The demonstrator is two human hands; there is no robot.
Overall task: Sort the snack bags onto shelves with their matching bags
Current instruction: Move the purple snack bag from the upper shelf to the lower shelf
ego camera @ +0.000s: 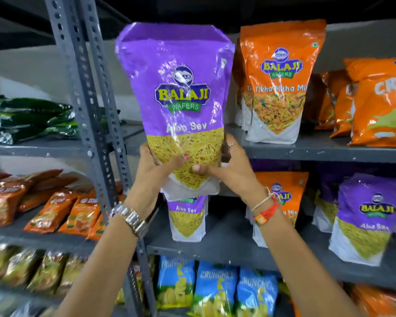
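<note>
Head view: left hand [154, 167] and right hand [232, 167] both grip the glossy purple Aloo Sev pouch [181, 106] by its base, upright before the grey metal shelf [318, 152], matching purple pouches [361, 221] below, likely its destination

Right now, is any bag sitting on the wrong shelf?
Yes. One orange Tikha Mitha Mix bag stands on the middle shelf between purple Aloo Sev bags, while its matching orange bags stand on the shelf above. The purple bag held in both hands is not shelved yet.
</note>
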